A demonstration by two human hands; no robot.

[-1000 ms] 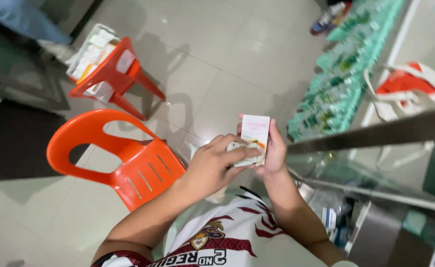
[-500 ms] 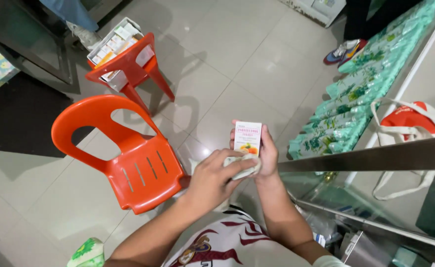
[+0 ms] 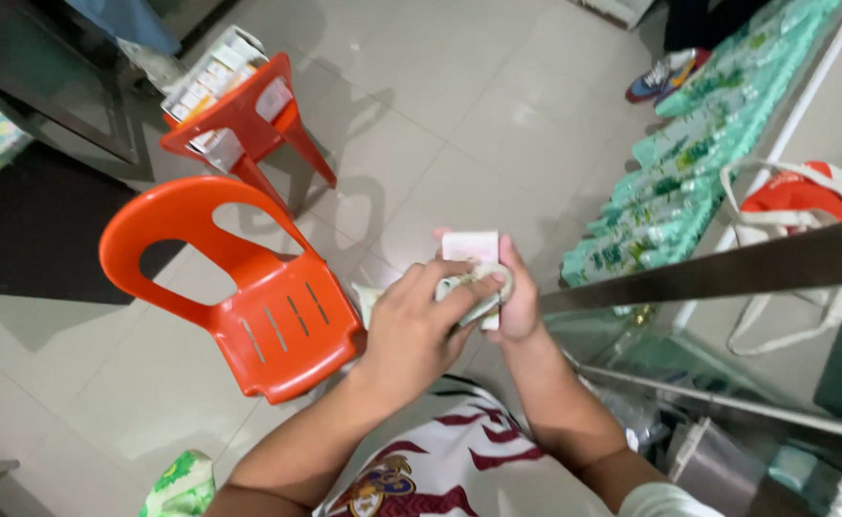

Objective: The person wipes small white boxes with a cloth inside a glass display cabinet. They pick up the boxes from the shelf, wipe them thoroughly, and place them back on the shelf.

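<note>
My forearms come up from the bottom of the frame and meet at its centre, above the tiled floor (image 3: 498,134). My right hand (image 3: 519,299) is curled round a small white box (image 3: 472,251), thumb side toward me, fingers wrapped behind it. My left hand (image 3: 411,325) lies knuckles-up across the front of the box, its fingers bent over a roll of clear tape (image 3: 483,287) that presses against the box's lower half; it grips the roll. Half a second ago the box stood clear above my hands with its printed orange face showing; now my left hand has slid up over it, the tape covers the lower part, and only the pale top edge shows. The view has shifted too, so the orange chair (image 3: 249,287) sits further left of my hands. The box's long axis runs up and down the frame, its top pointing to the upper edge, slightly tilted. A red stool (image 3: 287,105) stacked with small cartons stands at upper left, and green packs (image 3: 689,182) lie in rows at upper right, beside the glass counter (image 3: 728,278).
</note>
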